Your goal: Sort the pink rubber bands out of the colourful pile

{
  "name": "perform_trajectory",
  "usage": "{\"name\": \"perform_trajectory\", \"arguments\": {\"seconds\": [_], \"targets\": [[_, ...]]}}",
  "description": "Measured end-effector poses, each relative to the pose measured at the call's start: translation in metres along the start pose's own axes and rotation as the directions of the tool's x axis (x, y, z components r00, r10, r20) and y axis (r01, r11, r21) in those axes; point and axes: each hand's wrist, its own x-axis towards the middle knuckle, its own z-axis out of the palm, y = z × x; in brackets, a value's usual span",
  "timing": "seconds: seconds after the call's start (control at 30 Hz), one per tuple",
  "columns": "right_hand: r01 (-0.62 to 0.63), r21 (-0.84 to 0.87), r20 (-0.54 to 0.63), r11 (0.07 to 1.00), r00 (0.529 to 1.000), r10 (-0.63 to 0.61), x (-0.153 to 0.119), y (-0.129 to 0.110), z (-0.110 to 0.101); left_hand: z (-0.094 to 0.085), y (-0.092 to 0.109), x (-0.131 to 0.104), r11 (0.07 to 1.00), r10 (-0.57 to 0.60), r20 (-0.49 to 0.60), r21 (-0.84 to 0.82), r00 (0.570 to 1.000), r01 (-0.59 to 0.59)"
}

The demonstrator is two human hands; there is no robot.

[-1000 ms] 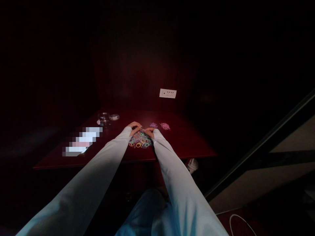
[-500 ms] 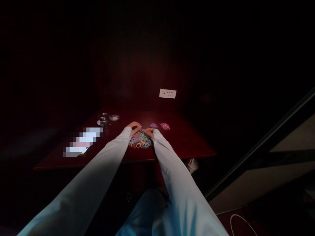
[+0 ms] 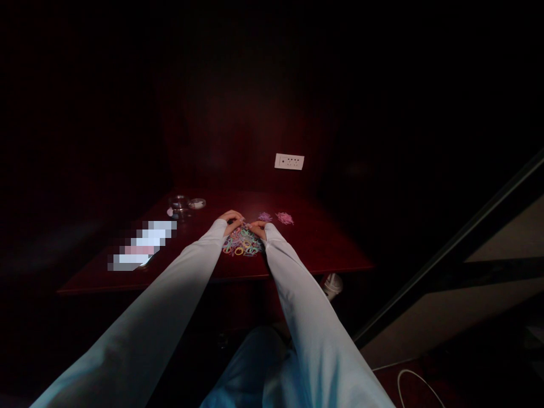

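A pile of small multicoloured elastic hair bands (image 3: 243, 247) lies near the front edge of the dark red table (image 3: 314, 249). Over the pile's far left side, my left hand (image 3: 232, 220) is closed, fingertips pinched together. My right hand (image 3: 258, 228) is likewise closed at the far right side, its fingertips close to those of the left. What sits between the fingers is too small to make out. Just beyond my right hand are a small purple heap of bands (image 3: 265, 216) and a pink heap of bands (image 3: 284, 218).
At the back left stands a clear round jar (image 3: 179, 205), beside a small clear lid (image 3: 197, 203). A bright, pixelated phone-like slab (image 3: 144, 246) rests on the table's left side. A white socket plate (image 3: 289, 161) is on the wall. Below the right edge hangs a whitish object (image 3: 333, 285).
Almost nothing differs. Both hands stay at the far side of the pile with only slight finger movement, and the view shifts a trace.
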Motion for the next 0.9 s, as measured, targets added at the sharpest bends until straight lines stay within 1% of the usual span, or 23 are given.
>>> {"name": "perform_trajectory", "arguments": {"seconds": [0.27, 0.4, 0.47, 0.6, 0.7, 0.9], "targets": [[0.008, 0.014, 0.012, 1.0, 1.0, -0.008, 0.001, 0.0, 0.0, 0.001, 0.006, 0.0, 1.0, 0.003, -0.011, 0.003, 1.0, -0.003], [-0.008, 0.011, 0.012, 1.0, 1.0, 0.008, 0.001, 0.0, -0.001, 0.002, 0.012, 0.0, 1.0, -0.003, -0.04, -0.003, 0.999, 0.003], [-0.015, 0.016, 0.008, 1.0, 1.0, 0.015, 0.001, 0.0, -0.001, 0.002, 0.013, -0.001, 1.0, -0.001, -0.032, 0.004, 0.999, 0.001], [-0.007, 0.032, -0.001, 0.999, 1.0, 0.008, 0.001, -0.001, 0.0, 0.0, 0.011, -0.002, 1.0, -0.001, -0.005, 0.011, 1.0, 0.001], [0.004, 0.04, 0.013, 0.999, 1.0, -0.005, -0.001, -0.002, -0.001, 0.0, 0.009, -0.001, 1.0, 0.004, -0.011, 0.014, 1.0, -0.004], [-0.009, 0.029, 0.007, 1.0, 1.0, 0.009, -0.003, -0.003, -0.002, 0.0, 0.008, -0.001, 1.0, -0.012, -0.021, 0.004, 1.0, 0.013]]}}
